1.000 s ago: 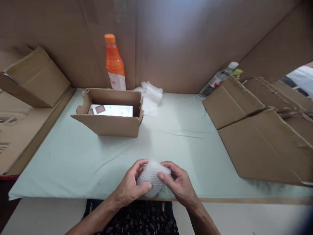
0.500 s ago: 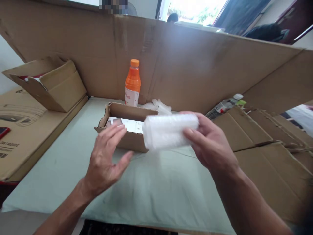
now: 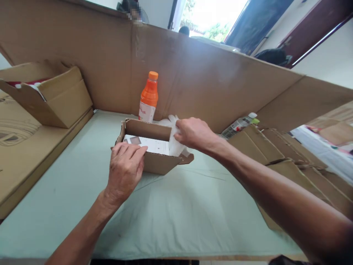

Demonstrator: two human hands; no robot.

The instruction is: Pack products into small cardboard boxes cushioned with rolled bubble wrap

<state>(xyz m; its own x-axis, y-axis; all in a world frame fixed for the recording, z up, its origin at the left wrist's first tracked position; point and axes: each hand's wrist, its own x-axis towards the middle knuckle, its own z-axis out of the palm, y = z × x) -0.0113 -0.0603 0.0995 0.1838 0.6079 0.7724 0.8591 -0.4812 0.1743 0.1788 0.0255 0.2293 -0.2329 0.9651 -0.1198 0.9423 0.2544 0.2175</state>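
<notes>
A small open cardboard box [image 3: 158,164] stands on the cloth-covered table, with a white printed carton [image 3: 157,145] lying inside. My left hand [image 3: 125,167] grips the box's near wall at its left end, fingers bent over the rim. At the box's right end, my right hand [image 3: 194,134] is closed on a white foam wrap [image 3: 175,141], which stands upright between the carton and the end wall. The wrap's lower part is hidden in the box. More white wrapping lies just behind.
An orange-capped bottle [image 3: 149,97] stands behind the box, against a tall cardboard wall [image 3: 110,66]. To the left, an open carton [image 3: 64,97] rests on a larger flat box [image 3: 24,154]. Flattened cardboard [image 3: 256,143] and a clear bottle [image 3: 239,126] are on the right.
My right hand has carried the white foam wrap to the box's right end and put it partly inside. My left hand has gone from hovering open to holding the near rim.
</notes>
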